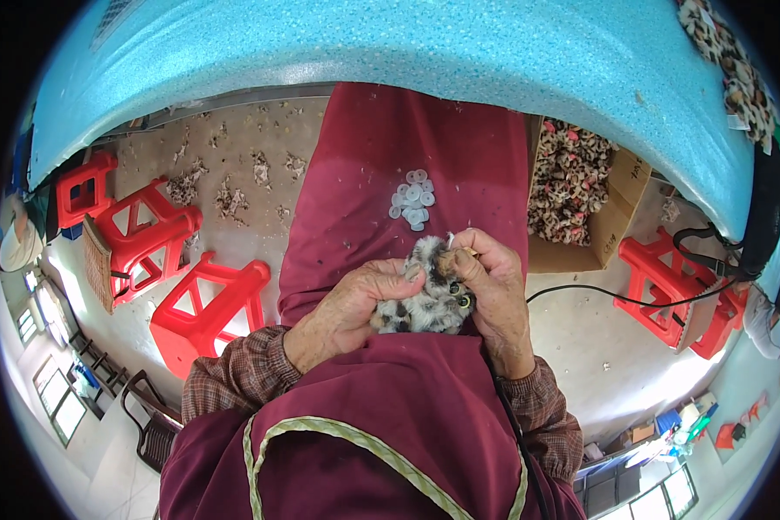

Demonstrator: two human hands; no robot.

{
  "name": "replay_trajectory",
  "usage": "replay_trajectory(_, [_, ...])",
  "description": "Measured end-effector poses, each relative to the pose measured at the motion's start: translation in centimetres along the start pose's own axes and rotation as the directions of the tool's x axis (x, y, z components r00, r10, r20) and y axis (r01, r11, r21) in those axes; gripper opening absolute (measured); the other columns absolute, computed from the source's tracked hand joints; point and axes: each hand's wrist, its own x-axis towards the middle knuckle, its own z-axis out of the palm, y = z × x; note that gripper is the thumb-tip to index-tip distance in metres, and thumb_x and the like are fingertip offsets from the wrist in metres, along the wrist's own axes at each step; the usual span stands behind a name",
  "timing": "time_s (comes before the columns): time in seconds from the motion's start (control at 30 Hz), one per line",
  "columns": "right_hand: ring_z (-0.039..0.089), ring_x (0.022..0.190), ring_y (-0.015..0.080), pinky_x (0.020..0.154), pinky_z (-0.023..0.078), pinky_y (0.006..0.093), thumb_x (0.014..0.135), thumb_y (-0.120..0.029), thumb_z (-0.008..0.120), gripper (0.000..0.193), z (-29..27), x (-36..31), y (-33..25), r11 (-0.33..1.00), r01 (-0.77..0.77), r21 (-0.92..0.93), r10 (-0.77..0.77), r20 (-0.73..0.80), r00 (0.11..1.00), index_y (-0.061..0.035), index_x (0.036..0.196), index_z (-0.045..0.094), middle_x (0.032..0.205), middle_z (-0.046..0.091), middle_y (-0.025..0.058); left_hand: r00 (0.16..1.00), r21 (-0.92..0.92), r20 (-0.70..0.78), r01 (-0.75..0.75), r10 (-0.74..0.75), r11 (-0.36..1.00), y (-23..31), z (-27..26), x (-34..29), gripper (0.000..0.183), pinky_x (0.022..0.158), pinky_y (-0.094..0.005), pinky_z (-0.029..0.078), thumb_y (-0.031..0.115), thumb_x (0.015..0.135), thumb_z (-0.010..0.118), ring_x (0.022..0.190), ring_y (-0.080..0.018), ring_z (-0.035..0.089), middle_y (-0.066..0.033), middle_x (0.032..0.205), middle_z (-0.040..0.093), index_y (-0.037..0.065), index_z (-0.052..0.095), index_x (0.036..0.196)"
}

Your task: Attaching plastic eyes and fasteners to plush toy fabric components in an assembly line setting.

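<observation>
Above my lap I hold a small plush animal (425, 305) with mottled grey, black and tan fur and shiny yellow-rimmed eyes. My left hand (355, 299) grips its left side, thumb pressed on the fur. On the other side, my right hand (494, 290) pinches the plush near its upper edge, beside the eyes. Something thin and tan shows at those right fingertips, too small to make out. Just beyond the plush, a cluster of translucent white plastic discs (413, 199) lies on the maroon apron cloth (347, 199).
A blue speckled table cover (390, 52) spans the far side. To the right stands a cardboard box (620, 204) full of spotted plush pieces (572, 182). Red stools (208, 308) stand at left and right, and fluff scraps (231, 199) litter the floor. A black cable (615, 290) runs along the right.
</observation>
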Motion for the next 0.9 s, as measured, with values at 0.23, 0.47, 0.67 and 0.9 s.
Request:
replay_trajectory(0.23, [0.058,0.076,0.0075,0.069,0.046,0.0228,0.088,-0.013,0.060,0.012,0.0,-0.2,-0.5,0.866,0.222,-0.449,-0.189,0.117,0.975,-0.0016,0.092,0.060,0.079,0.061,0.0026,0.998,0.006,0.061,-0.012,0.012,1.000,-0.2,-1.2,0.0,0.030,0.085,-0.0333,0.051,0.014,0.087,0.059,0.092,-0.0212,0.065,-0.0117,0.105,0.065,-0.003,0.056,0.112])
replay_trajectory(0.47, [0.060,0.067,0.0087,0.060,0.048,0.0223,0.083,-0.003,0.061,0.006,-3.2,-0.1,-14.9,0.536,0.436,-0.723,-0.577,0.063,0.814,0.0001,0.087,0.064,0.077,0.065,0.0042,0.993,-0.063,0.060,-0.096,0.100,0.993,0.7,-2.0,0.4,0.031,0.084,-0.0403,0.053,0.013,0.088,0.057,0.091,-0.0279,0.066,-0.0167,0.104,0.065,-0.007,0.055,0.112])
replay_trajectory(0.67, [0.059,0.066,0.0122,0.061,0.047,0.0250,0.077,-0.004,0.066,0.014,-4.6,9.4,-20.7,0.371,0.541,-0.755,-0.768,0.078,0.636,0.0015,0.089,0.062,0.075,0.063,0.0079,0.992,-0.047,0.074,-0.100,0.103,0.994,1.4,-0.8,-0.1,0.034,0.080,-0.0443,0.054,0.015,0.088,0.057,0.088,-0.0313,0.066,-0.0193,0.102,0.064,-0.008,0.054,0.113])
replay_trajectory(0.9, [0.058,0.067,0.0209,0.062,0.048,0.0353,0.068,-0.022,0.079,0.029,-3.2,13.7,-21.4,0.083,0.177,-0.981,-0.791,0.043,0.610,-0.0055,0.083,0.061,0.073,0.060,0.0056,0.987,-0.096,0.118,-0.100,0.111,0.990,1.8,-1.3,-0.4,0.033,0.075,-0.0498,0.055,0.015,0.088,0.056,0.085,-0.0358,0.066,-0.0215,0.100,0.064,-0.009,0.054,0.111])
